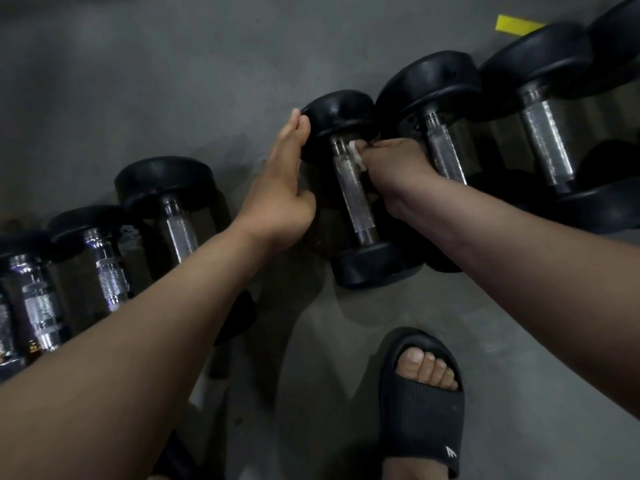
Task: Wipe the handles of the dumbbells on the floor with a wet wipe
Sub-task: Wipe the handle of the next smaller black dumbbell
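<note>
**While the left hand steadies a dumbbell, the right hand holds a wipe on its handle**

Where the row of weights runs slantwise across the grey floor (pixel 138 81), from near left to far right, one dumbbell (pixel 370 268) in the middle has both hands on it. It lies on the floor with its knurled metal handle (pixel 351 192) pointing near to far, one black head far and one near.

The left hand (pixel 280 188) is flat, its fingers straight and together. It lies along the left side of the dumbbell with its fingertips touching the rim of the far head (pixel 337 114); it holds nothing.

The right hand (pixel 394 171) comes in from the right, its fingers curled tight against the far end of the handle. It clutches the wet wipe (pixel 356 155), a small white wad that shows between the fingers and the metal and touches the handle just below the far head. How far the fingers reach round the bar cannot be told.

To the right, two larger dumbbells (pixel 445 157) (pixel 547 147) lie close beside it, the nearer one partly hidden by the right wrist. To the left lie three more (pixel 178 223) (pixel 107 271) (pixel 38 299), the left forearm crossing over the first. A yellow strip (pixel 516 23) lies on the floor at the far right. Near the camera, a foot in a black slide sandal (pixel 420 407) stands on the floor, well apart from the dumbbell's near head.
</note>
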{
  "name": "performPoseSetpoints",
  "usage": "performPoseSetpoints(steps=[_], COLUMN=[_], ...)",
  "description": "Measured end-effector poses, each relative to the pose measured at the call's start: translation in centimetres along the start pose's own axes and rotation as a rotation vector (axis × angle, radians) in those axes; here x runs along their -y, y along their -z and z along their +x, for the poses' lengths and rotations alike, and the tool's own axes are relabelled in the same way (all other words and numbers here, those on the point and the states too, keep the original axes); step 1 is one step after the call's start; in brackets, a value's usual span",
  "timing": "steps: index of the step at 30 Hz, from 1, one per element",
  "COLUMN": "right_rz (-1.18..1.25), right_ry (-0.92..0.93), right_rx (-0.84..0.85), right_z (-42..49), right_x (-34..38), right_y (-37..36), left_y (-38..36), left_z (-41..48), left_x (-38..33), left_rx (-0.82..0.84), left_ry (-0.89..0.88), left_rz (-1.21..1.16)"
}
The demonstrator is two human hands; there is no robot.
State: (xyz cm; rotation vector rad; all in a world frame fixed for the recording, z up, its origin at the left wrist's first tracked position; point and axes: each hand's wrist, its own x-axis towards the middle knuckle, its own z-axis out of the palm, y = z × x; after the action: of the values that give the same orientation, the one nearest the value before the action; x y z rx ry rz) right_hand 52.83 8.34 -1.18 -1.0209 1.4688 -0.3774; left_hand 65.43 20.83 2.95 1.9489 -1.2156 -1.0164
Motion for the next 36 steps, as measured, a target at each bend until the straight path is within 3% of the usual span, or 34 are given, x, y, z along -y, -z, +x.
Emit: performPoseSetpoints(steps=[7, 10, 13, 18, 20, 25, 28, 31, 36], right_rz=[0.185, 0.145, -0.044, -0.373, -0.401, -0.290, -0.287, -0.484, -1.058], right_ry=[-0.292, -0.255, -0.126, 0.063, 0.107, 0.183, 0.223, 0.254, 0.254], right_rx=[0.407, 0.345, 0.254, 0.256, 0.235, 0.122, 0.130, 0.205, 0.331], right_z=[0.0, -0.5, -1.4, -3.0, -3.3, -2.4, -2.5, -3.7, -5.5], right_x=[1.6, 1.8, 1.4, 0.7, 0.8, 1.7, 1.6, 1.7, 2.9], right_y=[0.5, 0.6, 1.3, 3.3, 3.3, 2.0, 1.8, 3.1, 5.3], left_y=[0.2, 0.2, 0.2, 0.8, 1.5, -2.4, -6.9, -9.4, -10.4], left_z=[0.0, 0.1, 0.2, 0.2, 0.1, -4.5, -6.8, -7.1, -7.1], left_x=[0.0, 0.2, 0.2, -0.1, -0.5, -1.8, -2.6, -3.3, -3.0], left_rx=[-0.007, -0.005, -0.014, 0.020, 0.045, -0.173, -0.184, -0.222, -0.322], left_ry=[0.001, 0.010, -0.004, -0.017, -0.006, 0.290, 0.480, 0.511, 0.444], left_rz=[0.001, -0.012, 0.000, 0.057, 0.092, -0.017, -0.176, -0.281, -0.315])
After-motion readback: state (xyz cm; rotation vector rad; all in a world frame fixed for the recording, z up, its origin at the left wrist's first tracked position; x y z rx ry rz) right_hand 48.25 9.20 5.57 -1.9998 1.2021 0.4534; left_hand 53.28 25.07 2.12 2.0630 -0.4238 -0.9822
